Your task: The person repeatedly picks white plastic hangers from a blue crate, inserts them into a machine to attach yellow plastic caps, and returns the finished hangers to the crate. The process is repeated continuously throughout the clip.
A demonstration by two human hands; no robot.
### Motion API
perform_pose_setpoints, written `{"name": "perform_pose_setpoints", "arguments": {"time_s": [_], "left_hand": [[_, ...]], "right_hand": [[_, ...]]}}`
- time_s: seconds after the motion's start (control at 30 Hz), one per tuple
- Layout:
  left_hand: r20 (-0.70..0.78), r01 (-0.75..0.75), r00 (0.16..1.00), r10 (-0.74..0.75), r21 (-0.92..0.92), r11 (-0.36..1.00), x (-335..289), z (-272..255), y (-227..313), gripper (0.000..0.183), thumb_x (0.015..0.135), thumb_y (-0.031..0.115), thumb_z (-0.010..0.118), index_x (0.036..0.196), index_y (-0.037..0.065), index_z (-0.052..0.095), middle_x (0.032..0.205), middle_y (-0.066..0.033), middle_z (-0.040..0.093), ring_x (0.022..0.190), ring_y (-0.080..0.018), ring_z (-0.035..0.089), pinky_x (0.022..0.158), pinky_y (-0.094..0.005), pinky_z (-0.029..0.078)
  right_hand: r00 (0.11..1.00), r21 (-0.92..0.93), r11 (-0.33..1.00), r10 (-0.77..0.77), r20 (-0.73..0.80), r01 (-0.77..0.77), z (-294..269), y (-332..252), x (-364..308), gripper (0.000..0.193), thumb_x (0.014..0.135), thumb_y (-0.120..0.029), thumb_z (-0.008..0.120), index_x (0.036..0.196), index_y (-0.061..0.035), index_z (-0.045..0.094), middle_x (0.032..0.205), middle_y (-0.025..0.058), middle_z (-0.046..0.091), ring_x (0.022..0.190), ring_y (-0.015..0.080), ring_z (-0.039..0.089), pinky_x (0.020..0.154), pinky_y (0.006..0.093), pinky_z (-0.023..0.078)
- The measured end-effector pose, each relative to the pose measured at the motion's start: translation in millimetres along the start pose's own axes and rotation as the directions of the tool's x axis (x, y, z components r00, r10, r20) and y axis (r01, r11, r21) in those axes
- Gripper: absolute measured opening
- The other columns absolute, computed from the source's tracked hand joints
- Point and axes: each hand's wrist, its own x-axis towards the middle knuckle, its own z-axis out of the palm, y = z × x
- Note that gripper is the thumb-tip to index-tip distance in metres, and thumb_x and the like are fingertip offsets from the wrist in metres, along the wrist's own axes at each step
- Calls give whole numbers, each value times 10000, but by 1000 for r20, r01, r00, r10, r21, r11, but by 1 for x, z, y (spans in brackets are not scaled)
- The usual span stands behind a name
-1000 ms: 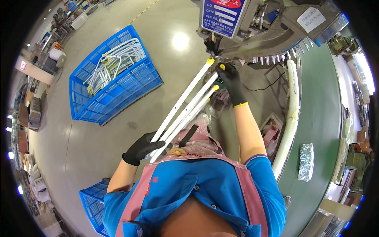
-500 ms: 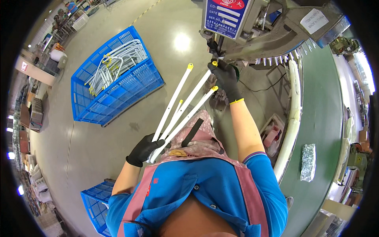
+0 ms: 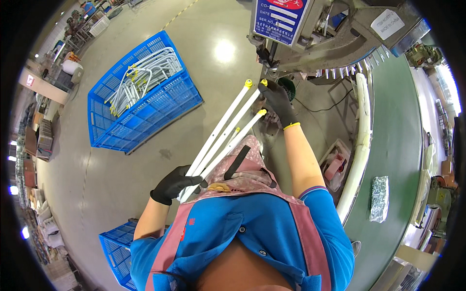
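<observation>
My left hand, in a black glove, is closed around the near ends of several white tubes in front of my apron. They fan out away from me, with yellow fittings on their far ends. My right hand, gloved in black too, grips the yellow-tipped end of the middle tube with its fingers. That end is just below and in front of the working head of a grey machine, apart from it. The right thumb is partly hidden.
A blue crate holding bent white tubes with yellow tips stands on the floor ahead to the left. Another blue crate is near my left elbow. To the right run a green surface bearing a clear plastic packet and a pale wrapped pipe.
The tube ends have drawn closer together, the leftmost swinging right. My right hand and the middle tube's end have come slightly back from the machine head. My left hand has shifted slightly left.
</observation>
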Motion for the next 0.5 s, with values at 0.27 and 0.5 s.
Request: {"name": "perform_pose_setpoints", "arguments": {"time_s": [0.27,0.5], "left_hand": [[61,-21,998,23,-29,999,10,-6,-13,331,874,158,627,1132,-40,564,939,-123,686,790,-158,635,729,-284,500],[35,74,997,-71,-81,994,8,-5,-15,396,833,173,664,1151,-38,562,964,-123,682,798,-163,634,739,-296,500]], "right_hand": [[990,-372,918,141,-11,-135,-19,38,-34,445,855,-289,643,1138,51,595,1009,105,656,884,142,598,815,262,466],[995,-165,982,83,-56,-92,-24,31,-45,393,862,-270,652,1128,18,622,964,73,665,859,121,602,790,270,480]]}}
